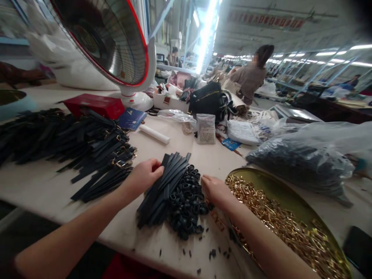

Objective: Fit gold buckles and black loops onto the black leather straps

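l hand (151, 172) is at the upper l edge of the blk strap pile (167, 178), half-curled; can't tell if it's pinching one. r hand (216, 190) is right beside the heap of blk loops (186, 201), fingertips hidden, so can't tell its grip. strap pile lies on the table (122, 228), up against the loops; tray (286, 193) w/ gold hardware (273, 217) sits to the r.

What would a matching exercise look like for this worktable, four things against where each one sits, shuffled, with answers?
Things:
1. Gold metal pieces
2. Plain black straps
3. Black loops
4. Red box

Places:
A. Next to the left hand
B. Near the fan
C. Heaped in a round tray
D. Between the plain black straps and the right hand

Pairs: 1-C, 2-A, 3-D, 4-B
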A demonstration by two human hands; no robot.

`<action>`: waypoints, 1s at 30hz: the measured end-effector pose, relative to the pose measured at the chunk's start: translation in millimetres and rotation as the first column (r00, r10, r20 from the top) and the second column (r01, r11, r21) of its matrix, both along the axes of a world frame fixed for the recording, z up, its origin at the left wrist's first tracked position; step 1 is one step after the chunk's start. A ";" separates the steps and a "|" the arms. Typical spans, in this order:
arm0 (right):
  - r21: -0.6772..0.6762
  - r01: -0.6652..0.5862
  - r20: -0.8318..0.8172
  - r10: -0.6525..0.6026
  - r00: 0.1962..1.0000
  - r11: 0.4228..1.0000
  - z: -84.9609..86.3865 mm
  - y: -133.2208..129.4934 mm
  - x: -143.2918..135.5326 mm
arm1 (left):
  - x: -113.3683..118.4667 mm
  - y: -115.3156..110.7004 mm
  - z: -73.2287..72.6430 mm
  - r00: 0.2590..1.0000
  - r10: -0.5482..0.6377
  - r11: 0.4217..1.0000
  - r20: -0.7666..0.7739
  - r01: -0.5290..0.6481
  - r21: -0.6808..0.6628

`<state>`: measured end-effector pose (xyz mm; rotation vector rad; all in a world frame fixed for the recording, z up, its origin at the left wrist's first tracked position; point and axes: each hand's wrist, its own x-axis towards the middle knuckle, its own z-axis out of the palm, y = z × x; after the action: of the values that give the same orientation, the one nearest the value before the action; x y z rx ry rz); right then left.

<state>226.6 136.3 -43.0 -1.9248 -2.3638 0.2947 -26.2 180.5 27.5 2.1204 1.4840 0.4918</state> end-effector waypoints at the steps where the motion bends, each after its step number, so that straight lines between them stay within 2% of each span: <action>1: -0.002 -0.005 0.006 0.005 1.000 1.000 3.4 -13.8 0.1 | -6.9 -4.3 6.0 0.987 0.042 0.997 0.157 -0.031 -0.071; 3: 0.046 0.030 -0.016 -0.030 0.999 0.998 15.0 -44.8 -5.4 | -16.3 -17.8 15.6 0.888 0.157 0.971 0.433 -0.058 -0.234; 4: 0.086 0.074 -0.082 -0.067 0.994 0.994 22.3 -61.2 -12.4 | -18.4 -26.4 18.6 0.831 0.210 0.951 0.515 -0.052 -0.304; 5: 0.107 0.126 -0.190 -0.104 0.976 0.986 29.9 -78.0 -22.4 | -18.8 -36.0 20.4 0.780 0.254 0.932 0.571 -0.040 -0.360; 6: 0.064 0.150 -0.340 -0.120 0.933 0.987 37.1 -94.9 -35.0 | -18.0 -46.1 20.9 0.736 0.291 0.915 0.612 -0.027 -0.403; 7: -0.048 0.131 -0.503 -0.137 0.853 0.990 43.2 -111.5 -49.1 | -16.8 -56.6 20.4 0.696 0.324 0.900 0.640 -0.018 -0.435; 8: -0.212 0.046 -0.648 -0.176 0.741 0.976 47.7 -127.5 -63.5 | -15.8 -67.3 18.9 0.661 0.355 0.887 0.661 -0.014 -0.462; 9: -0.351 -0.058 -0.751 -0.244 0.614 0.935 50.1 -142.5 -76.6 | -15.8 -78.1 16.7 0.629 0.386 0.873 0.675 -0.013 -0.487; 10: -0.438 -0.074 -0.798 -0.349 0.490 0.896 50.4 -156.0 -86.9 | -17.7 -88.9 14.0 0.599 0.417 0.859 0.684 -0.014 -0.512; 12: -0.511 -0.019 -0.821 -0.481 0.308 0.859 45.8 -177.9 -96.1 | -28.0 -111.0 7.9 0.558 0.467 0.829 0.686 -0.006 -0.559; 14: -0.525 0.078 -0.827 -0.529 0.190 0.848 37.4 -192.9 -91.2 | -46.1 -133.5 1.6 0.565 0.475 0.789 0.674 0.065 -0.611; 15: -0.524 0.110 -0.832 -0.535 0.146 0.845 33.2 -198.4 -86.0 | -56.2 -144.8 -1.5 0.593 0.456 0.755 0.664 0.137 -0.641; 16: -0.523 0.134 -0.837 -0.537 0.107 0.842 29.4 -202.8 -81.0 | -65.5 -155.7 -4.5 0.640 0.409 0.694 0.651 0.246 -0.677; 18: -0.515 0.174 -0.844 -0.532 0.068 0.839 24.1 -208.9 -76.4 | -77.3 -176.0 -10.3 0.738 0.267 0.510 0.620 0.438 -0.740; 19: -0.506 0.182 -0.847 -0.526 0.080 0.843 22.6 -210.6 -78.0 | -78.2 -184.7 -13.3 0.773 0.189 0.429 0.606 0.490 -0.759; 20: -0.495 0.173 -0.849 -0.516 0.114 0.852 21.8 -211.2 -81.8 | -75.5 -192.1 -16.2 0.793 0.120 0.375 0.597 0.521 -0.767; 21: -0.481 0.142 -0.849 -0.500 0.168 0.865 21.6 -210.4 -86.9 | -69.5 -198.1 -19.2 0.804 0.069 0.348 0.591 0.535 -0.769; 22: -0.465 0.098 -0.848 -0.474 0.237 0.880 21.9 -208.0 -92.1 | -61.0 -202.4 -22.2 0.809 0.041 0.351 0.586 0.537 -0.767; 24: -0.395 0.073 -0.825 -0.388 0.410 0.916 22.5 -197.9 -97.5 | -40.6 -206.0 -27.3 0.820 0.070 0.410 0.568 0.496 -0.766; 26: -0.224 0.195 -0.721 -0.297 0.626 0.955 21.3 -181.4 -92.1 | -22.6 -204.0 -30.4 0.819 0.161 0.463 0.551 0.430 -0.775; 27: -0.086 0.274 -0.620 -0.266 0.738 0.958 19.3 -171.8 -85.8 | -16.1 -201.6 -31.0 0.810 0.208 0.465 0.548 0.411 -0.784; 28: 0.024 0.296 -0.517 -0.242 0.821 0.955 16.2 -162.1 -78.3 | -11.5 -198.9 -31.0 0.797 0.250 0.452 0.550 0.406 -0.794; 30: 0.129 0.224 -0.347 -0.168 0.923 0.966 7.7 -145.3 -63.9 | -6.9 -193.1 -30.0 0.769 0.324 0.403 0.550 0.414 -0.816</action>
<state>162.7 -9.0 -35.4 -1.8458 -1.9023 0.3624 -33.1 -12.5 -2.4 0.8875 0.8741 0.2078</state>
